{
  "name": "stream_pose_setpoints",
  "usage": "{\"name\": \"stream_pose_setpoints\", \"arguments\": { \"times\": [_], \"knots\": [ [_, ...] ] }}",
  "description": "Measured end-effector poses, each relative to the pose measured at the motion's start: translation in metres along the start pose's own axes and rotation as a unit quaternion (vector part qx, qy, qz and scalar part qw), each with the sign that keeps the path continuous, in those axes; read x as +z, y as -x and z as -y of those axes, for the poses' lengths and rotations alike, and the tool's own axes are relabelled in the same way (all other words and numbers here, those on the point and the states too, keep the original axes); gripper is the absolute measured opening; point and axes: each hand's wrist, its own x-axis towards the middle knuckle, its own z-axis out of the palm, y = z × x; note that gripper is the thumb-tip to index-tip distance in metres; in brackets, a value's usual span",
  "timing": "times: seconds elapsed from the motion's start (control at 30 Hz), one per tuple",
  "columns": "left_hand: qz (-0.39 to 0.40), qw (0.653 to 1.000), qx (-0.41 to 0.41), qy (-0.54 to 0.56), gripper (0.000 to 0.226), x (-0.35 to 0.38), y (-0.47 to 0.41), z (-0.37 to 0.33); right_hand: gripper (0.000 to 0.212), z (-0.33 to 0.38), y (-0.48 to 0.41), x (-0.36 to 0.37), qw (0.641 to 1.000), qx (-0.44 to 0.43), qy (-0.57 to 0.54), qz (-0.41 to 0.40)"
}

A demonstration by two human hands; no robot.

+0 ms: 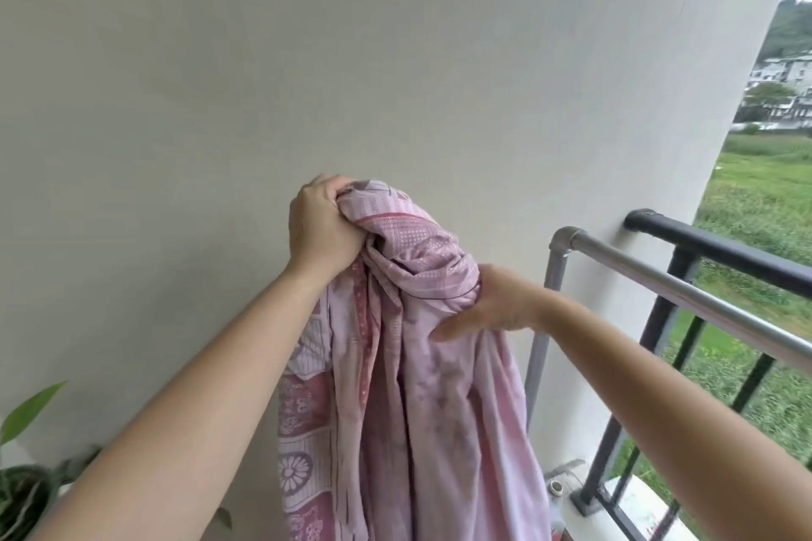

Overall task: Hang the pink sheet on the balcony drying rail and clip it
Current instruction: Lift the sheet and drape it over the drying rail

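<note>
We hold the pink sheet (422, 387) up in front of the wall (219, 79), bunched into a thick hanging bundle. Our left hand (323, 224) grips its topmost gather, fingers curled tight round the cloth. The rest of the sheet falls straight down below those fingers and out of the bottom of view. Our right hand (496, 303) lies against the right side of the bundle, lower than the left. One finger is stretched across the front of the cloth; the others are blurred and sink into a fold, so we cannot tell whether they grip. Just right of those fingers runs the silver drying rail (659, 281); the sheet is not over its bar. The black balcony railing (725, 250) stands beyond it. Far down to the left of the left-hand fingers is a potted plant (26, 483).
</note>
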Motion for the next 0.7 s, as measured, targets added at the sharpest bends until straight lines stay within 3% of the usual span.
{"name": "stream_pose_setpoints", "arguments": {
  "times": [0.07, 0.17, 0.23, 0.3, 0.37, 0.43, 0.47, 0.5, 0.57, 0.63, 0.7],
  "knots": [
    [-0.028, 0.997, 0.006, 0.065, 0.032, 0.001, -0.006, -0.012, 0.072, -0.004, -0.006, 0.013, 0.989, -0.048, -0.140, 0.008],
    [-0.057, 0.985, -0.003, 0.165, 0.026, 0.002, -0.008, -0.021, 0.075, -0.004, -0.008, 0.023, 0.943, -0.089, -0.311, 0.083],
    [-0.045, 0.979, 0.005, 0.198, 0.022, 0.000, -0.009, -0.023, 0.068, -0.002, -0.011, 0.022, 0.944, -0.078, -0.296, 0.124],
    [-0.040, 0.985, 0.029, 0.163, 0.018, 0.001, -0.010, -0.015, 0.053, 0.001, -0.019, 0.014, 0.976, -0.051, -0.174, 0.124],
    [-0.048, 0.991, 0.029, 0.119, 0.019, 0.004, -0.015, -0.003, 0.039, 0.005, -0.034, -0.004, 0.995, -0.022, 0.066, 0.074],
    [-0.065, 0.994, 0.013, 0.084, 0.021, 0.008, -0.023, 0.008, 0.022, 0.014, -0.050, -0.026, 0.965, 0.003, 0.261, 0.027],
    [-0.077, 0.995, 0.007, 0.068, 0.022, 0.011, -0.028, 0.013, 0.017, 0.014, -0.061, -0.037, 0.955, 0.001, 0.295, -0.010],
    [-0.087, 0.995, 0.003, 0.054, 0.022, 0.015, -0.034, 0.017, 0.016, 0.012, -0.072, -0.048, 0.961, -0.002, 0.264, -0.078],
    [-0.089, 0.996, 0.004, 0.029, 0.025, 0.024, -0.042, 0.021, 0.016, 0.003, -0.097, -0.074, 0.967, -0.009, 0.043, -0.251],
    [-0.072, 0.997, 0.010, 0.008, 0.031, 0.040, -0.048, 0.018, 0.022, -0.001, -0.117, -0.102, 0.918, -0.017, -0.083, -0.388],
    [-0.059, 0.998, 0.010, 0.016, 0.039, 0.055, -0.051, 0.010, 0.030, 0.000, -0.127, -0.125, 0.890, -0.021, -0.096, -0.445]
  ]
}}
